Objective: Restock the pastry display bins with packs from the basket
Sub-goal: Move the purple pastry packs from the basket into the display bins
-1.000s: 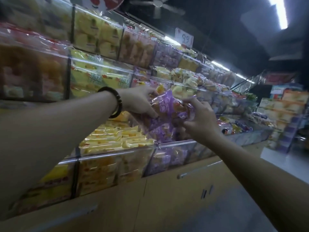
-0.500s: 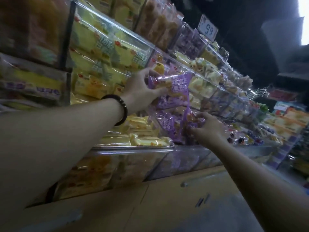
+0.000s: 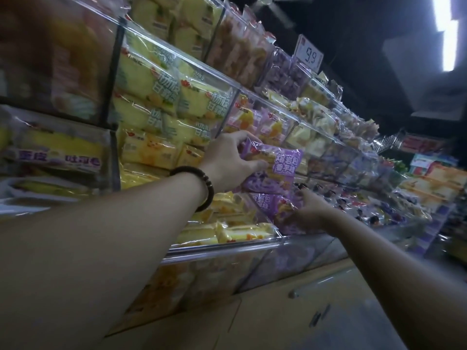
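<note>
R: Since 1 s back the hands have split. Both were on one purple pack; now the left hand point(image 3: 227, 160) has it up higher, just under the middle bin row.
M: Grip?
R: Left fingers and thumb are wrapped round the left end of the upper purple pack point(image 3: 278, 161). It's tilted, right end free.
M: Right hand?
R: Right hand point(image 3: 312, 210) is down at the lower purple pack point(image 3: 275, 207), which sits in the lower bin point(image 3: 298, 256), just right of the yellow packs point(image 3: 227, 229). Fingers touch its wrapper. Pinching or only pressing, can't tell.
M: Anything else?
R: Dark bracelet point(image 3: 202, 188) on the left wrist. Price tag point(image 3: 308, 55) reading 9.9 on the top row.
</note>
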The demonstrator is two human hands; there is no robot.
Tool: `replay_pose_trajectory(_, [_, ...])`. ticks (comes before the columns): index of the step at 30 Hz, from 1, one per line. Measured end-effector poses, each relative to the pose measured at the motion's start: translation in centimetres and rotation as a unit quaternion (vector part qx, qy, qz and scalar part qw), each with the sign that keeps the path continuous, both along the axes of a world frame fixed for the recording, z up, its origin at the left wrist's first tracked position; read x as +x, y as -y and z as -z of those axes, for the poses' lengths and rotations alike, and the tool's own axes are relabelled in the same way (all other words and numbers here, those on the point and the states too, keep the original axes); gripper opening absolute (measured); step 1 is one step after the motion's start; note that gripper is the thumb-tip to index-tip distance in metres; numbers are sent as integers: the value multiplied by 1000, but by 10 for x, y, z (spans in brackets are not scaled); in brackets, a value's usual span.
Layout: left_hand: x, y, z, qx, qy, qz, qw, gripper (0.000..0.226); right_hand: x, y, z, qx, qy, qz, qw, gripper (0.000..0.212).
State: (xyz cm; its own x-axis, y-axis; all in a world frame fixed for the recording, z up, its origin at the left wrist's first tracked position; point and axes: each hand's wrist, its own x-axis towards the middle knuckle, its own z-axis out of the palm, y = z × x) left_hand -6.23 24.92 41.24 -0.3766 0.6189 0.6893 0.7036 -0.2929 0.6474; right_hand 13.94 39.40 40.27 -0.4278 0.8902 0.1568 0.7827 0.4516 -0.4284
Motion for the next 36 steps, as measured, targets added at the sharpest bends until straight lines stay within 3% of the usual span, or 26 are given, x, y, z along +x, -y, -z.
replay_pose_trajectory(3, [1,0,-1,-9,-24,-4,1000,43,1,6,-10,20,-59,16,998,126])
replay_pose_trajectory(5, [1,1,-1,-9,-28,-1,1000,41,1,19,-17,105,-111,-18,988,130])
replay_pose_trajectory(7, [1,0,0,-8,-27,7,1000,41,3,34,-25,212,-146,-106,960,125])
replay_pose_trajectory(9, [0,-2,1,-5,-34,21,999,42,4,46,-33,289,-112,-172,935,114])
replay_pose_trajectory(14, [3,1,1,11,-18,67,998,51,5,54,-46,386,-15,-209,898,68])
replay_pose_trajectory(17, [6,7,-2,-3,35,103,994,60,10,51,-48,371,2,-184,910,55])
replay_pose_trajectory(20, [6,7,-3,-31,65,85,994,39,23,42,-51,355,31,-142,923,52])
replay_pose_trajectory(24, [4,3,2,-63,-8,44,997,13,31,30,-48,341,53,-111,932,50])
replay_pose_trajectory(31, [7,3,5,-112,-56,67,990,50,-8,35,-17,281,46,-175,943,49])
replay_pose_trajectory(36, [5,-2,9,-193,-112,59,973,14,-32,33,6,249,37,-170,953,39])
